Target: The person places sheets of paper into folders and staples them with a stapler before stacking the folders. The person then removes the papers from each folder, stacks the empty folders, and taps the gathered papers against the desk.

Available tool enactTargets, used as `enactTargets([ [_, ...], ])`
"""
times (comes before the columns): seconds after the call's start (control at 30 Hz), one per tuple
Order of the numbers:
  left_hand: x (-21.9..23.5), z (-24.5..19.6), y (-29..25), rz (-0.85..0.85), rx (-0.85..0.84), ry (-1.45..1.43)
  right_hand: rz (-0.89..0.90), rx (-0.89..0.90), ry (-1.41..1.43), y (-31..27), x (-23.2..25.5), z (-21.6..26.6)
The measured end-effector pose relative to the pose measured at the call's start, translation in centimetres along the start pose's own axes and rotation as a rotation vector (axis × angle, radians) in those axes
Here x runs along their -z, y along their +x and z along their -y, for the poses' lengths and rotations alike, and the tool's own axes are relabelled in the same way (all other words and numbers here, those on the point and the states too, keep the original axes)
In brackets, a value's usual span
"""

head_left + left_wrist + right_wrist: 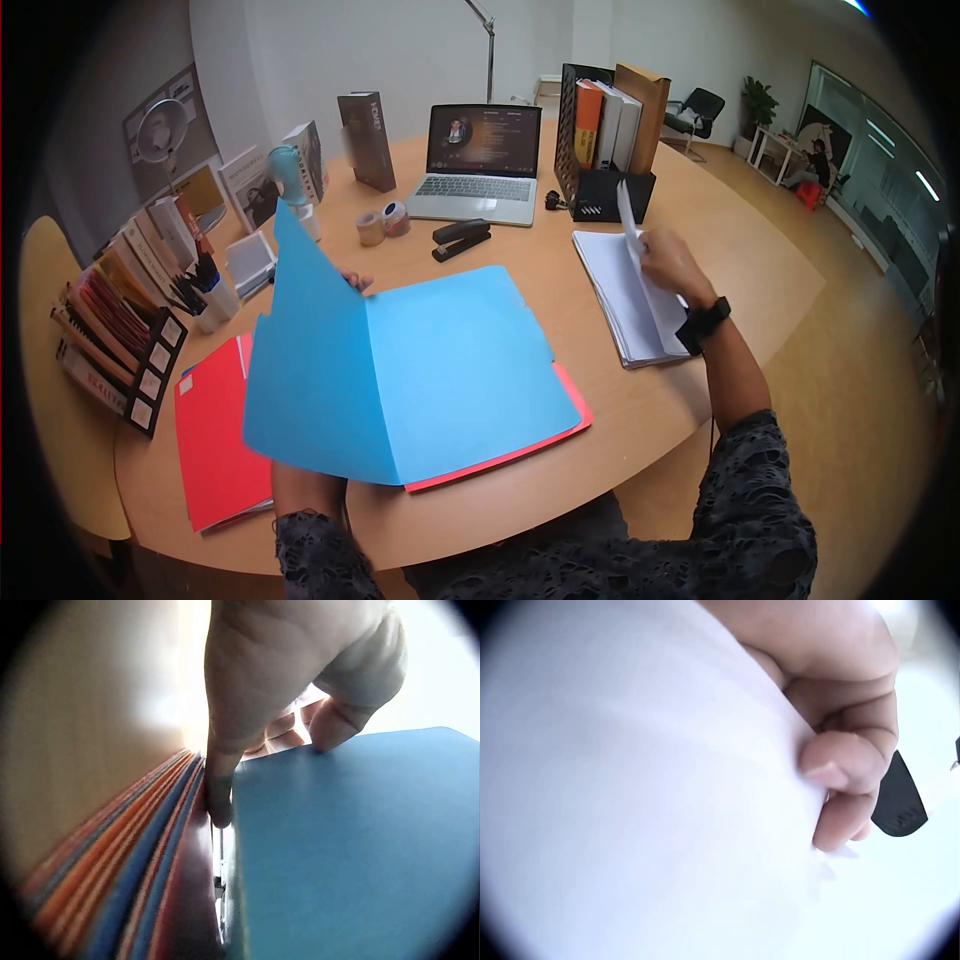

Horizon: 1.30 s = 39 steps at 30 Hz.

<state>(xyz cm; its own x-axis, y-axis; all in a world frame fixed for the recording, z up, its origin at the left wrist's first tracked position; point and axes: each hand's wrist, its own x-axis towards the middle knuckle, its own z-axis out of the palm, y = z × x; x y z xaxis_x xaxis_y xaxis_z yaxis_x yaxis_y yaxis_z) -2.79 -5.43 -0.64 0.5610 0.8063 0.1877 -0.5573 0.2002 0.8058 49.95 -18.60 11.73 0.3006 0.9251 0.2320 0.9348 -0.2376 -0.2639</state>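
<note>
Left arm comes up from the near edge, forearm partly hidden under the raised flap of the blue folder (460, 370). I have the left hand (355, 280) behind that flap, near the fold; one finger points down beside the folder's edge, others bend at the blue edge, a gap between. Can't tell if they pinch it.

Right arm reaches over the near edge of the table (640, 400), elbow bent, wristband (705, 322) on. Right hand (668, 262) has thumb and fingers together, clamped on the edge of a white sheet (628, 212), lifted and tilted over the paper stack (618, 300).

Bare tabletop lies between folder and stack. File holder (617, 197) stands just beyond the stack, stapler (461, 238) beyond the folder, red folder (215, 430) to its left.
</note>
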Motion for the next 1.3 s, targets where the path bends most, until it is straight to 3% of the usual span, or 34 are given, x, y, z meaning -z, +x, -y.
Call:
enactTargets([
  [0.07, 0.7, 0.0, -0.7, -0.01, 0.0, 0.011, -0.175, 0.131, 0.035, -0.6, 2.7, 2.1],
  [0.1, 0.9, 1.1, -2.3, -0.019, -0.004, 0.018, -0.172, 0.137, 0.039, -1.3, 3.9, 3.4],
  [0.17, 0.9, 1.9, -3.2, -0.049, -0.017, 0.039, -0.109, 0.197, 0.873, -2.6, 5.4, 6.4],
  [0.2, 0.8, 2.0, -3.7, -0.069, -0.026, 0.052, -0.096, 0.209, 0.885, -3.1, 5.7, 7.7],
  [0.27, 1.5, 2.0, -5.9, -0.11, -0.044, 0.079, -0.043, 0.256, 1.349, -4.2, 5.8, 10.0],
  [0.33, 1.0, 0.8, -2.8, -0.142, -0.062, 0.101, -0.016, 0.227, 1.423, -4.7, 4.5, 11.1],
  [0.4, -1.2, -1.6, 4.2, -0.164, -0.077, 0.116, 0.098, 0.121, 1.511, -4.2, 0.8, 10.5],
  [0.47, -2.9, -2.4, 8.2, -0.178, -0.089, 0.123, 0.196, 0.01, 1.42, -4.2, -2.8, 10.2],
  [0.6, -3.2, -0.4, 7.2, -0.203, -0.106, 0.138, 0.349, -0.139, 1.356, -4.7, -8.8, 9.9],
  [0.67, -2.8, 0.2, 6.3, -0.218, -0.11, 0.143, 0.406, -0.177, 1.318, -4.7, -9.1, 10.3],
  [0.73, -2.4, 0.1, 6.2, -0.231, -0.113, 0.143, 0.527, -0.206, 1.082, -4.9, -8.5, 10.8],
  [0.83, -1.8, -0.2, 6.6, -0.199, -0.082, 0.177, 0.562, -0.169, 0.99, -5.2, -7.0, 12.3],
  [0.9, -1.2, 0.1, 7.3, -0.286, -0.02, 0.18, 0.59, -0.131, 1.012, -4.7, -8.0, 11.8],
  [1.3, -2.0, -0.2, 6.9, -0.318, -0.009, 0.062, 0.562, -0.073, 1.145, -6.0, -9.1, 13.1],
])
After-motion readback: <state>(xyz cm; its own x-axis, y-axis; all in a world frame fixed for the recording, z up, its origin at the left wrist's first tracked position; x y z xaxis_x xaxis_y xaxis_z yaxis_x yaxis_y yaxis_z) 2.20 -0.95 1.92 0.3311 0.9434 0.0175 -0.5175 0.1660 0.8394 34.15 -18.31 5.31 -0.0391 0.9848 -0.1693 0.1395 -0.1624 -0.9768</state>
